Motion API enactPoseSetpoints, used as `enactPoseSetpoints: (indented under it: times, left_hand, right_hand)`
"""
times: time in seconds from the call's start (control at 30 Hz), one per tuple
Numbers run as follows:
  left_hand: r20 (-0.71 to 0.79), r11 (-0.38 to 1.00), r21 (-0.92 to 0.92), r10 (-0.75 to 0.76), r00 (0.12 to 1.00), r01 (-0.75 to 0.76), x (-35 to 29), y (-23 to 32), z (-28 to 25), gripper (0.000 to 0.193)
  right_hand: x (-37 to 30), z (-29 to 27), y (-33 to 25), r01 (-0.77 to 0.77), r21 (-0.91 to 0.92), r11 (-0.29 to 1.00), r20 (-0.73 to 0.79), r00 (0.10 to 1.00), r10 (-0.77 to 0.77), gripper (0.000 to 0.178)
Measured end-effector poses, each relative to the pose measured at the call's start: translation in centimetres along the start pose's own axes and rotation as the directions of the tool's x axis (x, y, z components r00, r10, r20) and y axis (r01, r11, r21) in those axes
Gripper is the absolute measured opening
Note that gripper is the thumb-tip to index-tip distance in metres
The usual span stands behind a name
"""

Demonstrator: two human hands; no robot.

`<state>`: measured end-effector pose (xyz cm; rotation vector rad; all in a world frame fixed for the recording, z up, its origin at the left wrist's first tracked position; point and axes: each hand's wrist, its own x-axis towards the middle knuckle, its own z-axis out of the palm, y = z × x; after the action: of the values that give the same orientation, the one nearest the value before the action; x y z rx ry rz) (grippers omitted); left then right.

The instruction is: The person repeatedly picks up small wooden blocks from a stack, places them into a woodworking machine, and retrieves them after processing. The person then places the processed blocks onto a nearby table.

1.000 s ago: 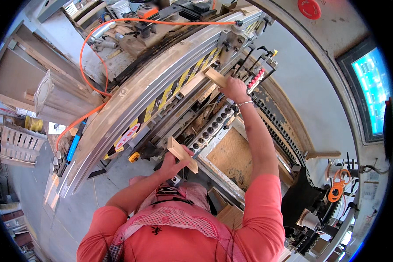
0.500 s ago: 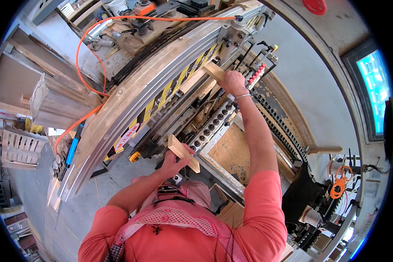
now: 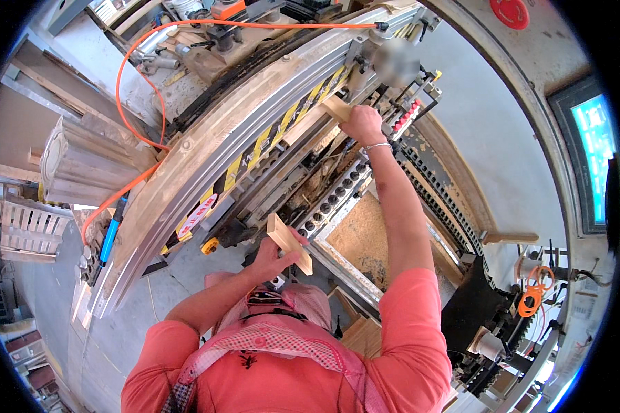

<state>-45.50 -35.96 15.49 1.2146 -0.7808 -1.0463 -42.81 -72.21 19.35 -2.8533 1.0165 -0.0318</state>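
Observation:
My left hand (image 3: 274, 260) grips a short pale wooden block (image 3: 291, 245) in front of my waist, fingers wrapped round its lower part. The block is tilted, with its upper end clear of the hand. Farther off, my right arm reaches out over the machine. There my right hand (image 3: 363, 125) is closed on the near end of another pale wooden piece (image 3: 335, 108), beside the striped rail. A longer pale wood strip (image 3: 304, 129) lies along that rail, just left of the right hand's piece. How the two meet is hard to make out.
A metal beam with yellow-black striped tape (image 3: 255, 158) crosses the machine. Round black suction-like cups (image 3: 335, 201) line the bed beside a sawdust-filled tray (image 3: 362, 237). An orange hose (image 3: 120, 89) loops at the left. A lit screen (image 3: 592, 162) and a red button (image 3: 510, 12) are at the right.
Both hands keep hold of their wooden pieces. The right hand has shifted very slightly away and to the left. The whole view has turned a little.

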Motion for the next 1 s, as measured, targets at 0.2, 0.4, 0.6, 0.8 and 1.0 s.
enactPoseSetpoints:
  times: [0.2,0.4,0.6,0.8,1.0]
  left_hand:
    - [-0.007,0.998,-0.059,0.028,1.0,-0.028,0.1,-0.3,0.0,0.032]
    - [0.001,0.993,-0.119,0.013,1.0,-0.013,0.2,-0.1,-0.1,0.029]
    - [-0.021,0.99,-0.139,0.008,1.0,-0.011,0.2,-0.2,-0.2,0.025]
    - [-0.023,0.996,-0.091,-0.01,1.0,0.008,0.3,-0.1,-0.1,0.025]
    - [-0.022,0.995,-0.096,-0.026,0.999,0.024,0.2,0.3,0.2,0.029]
  right_hand:
    - [-0.2,-0.3,-0.3,-0.011,-0.001,1.0,-0.008,1.0,0.011,0.042]
    - [-0.7,-0.2,-0.8,-0.038,-0.028,0.999,-0.038,0.999,0.037,0.037]
    - [-0.6,-0.6,-0.9,-0.038,-0.037,0.999,-0.009,0.999,0.038,0.045]
    - [-0.5,-0.9,-1.1,-0.048,-0.027,0.998,0.022,0.999,0.048,0.044]
    - [-0.6,-0.5,-1.2,-0.061,-0.026,0.998,-0.026,0.998,0.06,0.043]
